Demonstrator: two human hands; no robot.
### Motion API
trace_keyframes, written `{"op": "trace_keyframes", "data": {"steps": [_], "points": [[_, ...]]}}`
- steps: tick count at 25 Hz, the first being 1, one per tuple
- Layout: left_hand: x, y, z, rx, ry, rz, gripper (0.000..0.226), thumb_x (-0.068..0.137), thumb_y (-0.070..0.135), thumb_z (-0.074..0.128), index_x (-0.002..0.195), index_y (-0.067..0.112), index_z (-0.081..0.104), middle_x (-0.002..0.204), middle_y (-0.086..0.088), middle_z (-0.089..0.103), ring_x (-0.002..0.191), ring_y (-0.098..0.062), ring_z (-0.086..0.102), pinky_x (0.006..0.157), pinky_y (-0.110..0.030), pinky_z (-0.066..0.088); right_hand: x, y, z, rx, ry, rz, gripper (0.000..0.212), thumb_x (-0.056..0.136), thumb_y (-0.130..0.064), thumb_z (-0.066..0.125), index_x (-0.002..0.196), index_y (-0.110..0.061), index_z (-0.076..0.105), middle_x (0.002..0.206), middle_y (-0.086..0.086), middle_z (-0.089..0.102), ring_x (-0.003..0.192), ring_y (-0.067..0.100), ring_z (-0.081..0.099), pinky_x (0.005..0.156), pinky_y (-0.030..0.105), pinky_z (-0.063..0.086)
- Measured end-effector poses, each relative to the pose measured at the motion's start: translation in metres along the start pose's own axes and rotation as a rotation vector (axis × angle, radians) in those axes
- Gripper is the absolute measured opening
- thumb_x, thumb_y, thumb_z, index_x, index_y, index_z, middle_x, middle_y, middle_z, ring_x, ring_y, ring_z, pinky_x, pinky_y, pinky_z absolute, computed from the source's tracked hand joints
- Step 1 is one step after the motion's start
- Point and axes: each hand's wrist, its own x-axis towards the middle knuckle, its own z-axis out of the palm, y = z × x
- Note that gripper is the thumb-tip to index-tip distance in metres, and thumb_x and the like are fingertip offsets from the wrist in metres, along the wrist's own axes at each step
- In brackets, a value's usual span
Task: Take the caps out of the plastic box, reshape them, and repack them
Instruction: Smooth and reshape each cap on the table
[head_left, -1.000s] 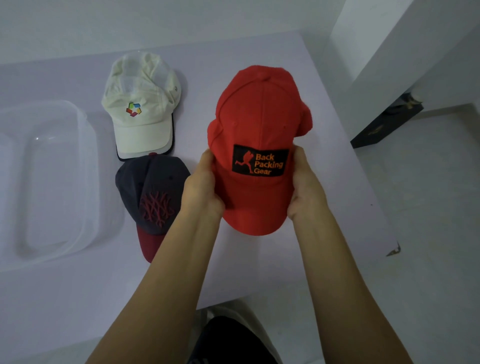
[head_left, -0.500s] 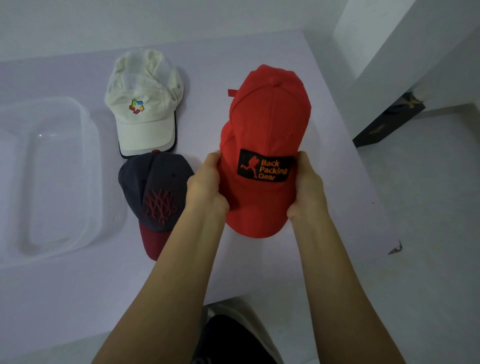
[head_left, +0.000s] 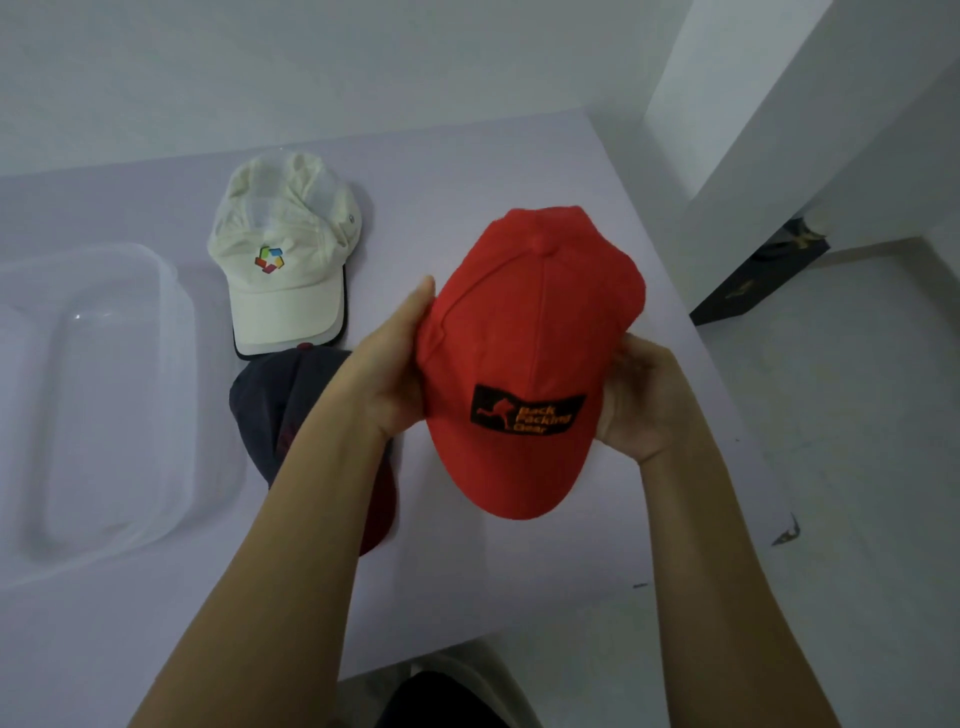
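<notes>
I hold a red cap (head_left: 524, 332) with a black and orange patch above the table, brim toward me. My left hand (head_left: 395, 364) grips its left side, fingers stretched up along the crown. My right hand (head_left: 636, 400) grips its right side, fingers curled under the edge. A white cap (head_left: 283, 260) with a coloured logo lies flat at the back of the table. A dark grey cap with a maroon brim (head_left: 270, 405) lies just in front of it, partly hidden by my left forearm. The clear plastic box (head_left: 171, 312) stands empty at the left.
The pale table (head_left: 467, 161) ends at its right edge close to my right hand, with floor beyond. A white wall corner (head_left: 779, 130) rises at the right, and a dark object (head_left: 753, 291) sits on the floor beside it.
The red cap has been lifted closer to me and tilted. My left hand has slid up along the crown, and my right hand has moved under the cap's right edge.
</notes>
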Motion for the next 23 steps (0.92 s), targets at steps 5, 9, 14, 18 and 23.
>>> {"op": "trace_keyframes", "data": {"steps": [5,9,14,18,23], "points": [[0.006,-0.012,-0.026,-0.393,-0.077,0.188,0.019,0.075,0.031,0.064,0.092,0.025,0.07,0.087,0.009,0.071,0.068,-0.01,0.066,0.06,-0.029,0.052,-0.005,0.0,-0.015,0.21,-0.11,-0.147,0.032,0.069,-0.017,0.064,0.1,-0.007,0.07,0.097,0.009,0.072,0.087,0.021,0.069,0.078,0.033,0.056],[0.007,-0.018,-0.019,-0.493,-0.057,0.258,0.021,0.076,0.022,0.049,0.068,0.02,0.069,0.062,0.008,0.065,0.052,-0.007,0.059,0.053,-0.022,0.046,-0.001,0.001,-0.017,0.223,0.03,-0.156,0.032,0.088,-0.027,0.047,0.097,-0.011,0.073,0.097,0.006,0.073,0.09,0.018,0.069,0.081,0.031,0.056],[0.009,-0.022,-0.01,-0.152,0.104,0.321,0.037,0.088,0.029,0.054,0.123,0.038,0.05,0.094,0.007,0.062,0.085,-0.011,0.057,0.066,-0.034,0.047,0.008,0.005,-0.02,0.127,0.296,-0.238,0.016,0.081,-0.019,0.061,0.096,-0.024,0.059,0.084,-0.002,0.072,0.074,0.012,0.068,0.069,0.025,0.055],[0.009,-0.026,-0.018,0.099,-0.06,0.252,0.038,0.083,0.044,0.057,0.111,0.021,0.067,0.111,0.0,0.066,0.101,-0.015,0.06,0.079,-0.037,0.052,0.004,0.001,-0.022,0.105,0.194,-0.234,0.018,0.09,-0.013,0.051,0.104,-0.019,0.06,0.094,0.004,0.072,0.083,0.015,0.068,0.08,0.031,0.056],[0.01,-0.024,-0.021,0.28,-0.033,0.206,0.033,0.071,0.036,0.064,0.091,0.012,0.075,0.094,-0.008,0.076,0.091,-0.017,0.07,0.078,-0.03,0.057,-0.001,-0.005,-0.028,-0.31,0.018,-0.166,0.065,0.061,-0.017,0.082,0.123,-0.016,0.06,0.113,0.001,0.069,0.101,0.015,0.066,0.076,0.027,0.055]]}}
